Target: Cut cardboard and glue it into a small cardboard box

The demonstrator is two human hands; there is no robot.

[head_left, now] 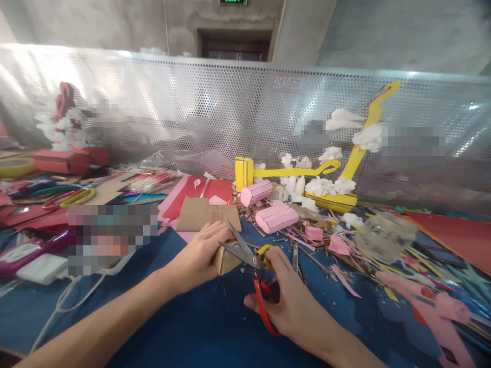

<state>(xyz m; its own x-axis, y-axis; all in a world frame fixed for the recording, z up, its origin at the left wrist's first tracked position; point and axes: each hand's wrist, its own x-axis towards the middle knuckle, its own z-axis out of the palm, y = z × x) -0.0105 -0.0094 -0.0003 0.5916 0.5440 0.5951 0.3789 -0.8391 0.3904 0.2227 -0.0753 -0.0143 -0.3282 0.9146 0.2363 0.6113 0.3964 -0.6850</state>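
**Two hands working scissors into cardboard**

The right hand (293, 299) is gripping the red-handled scissors (251, 268), fingers curled through the loops, blades parted. The left hand (199, 255) is pressing its fingers together on a brown cardboard piece (226, 258), which is lying on the blue table (184, 327) between both hands. Pink paper blocks (276, 217) are sitting behind, near scattered scraps (337, 245).
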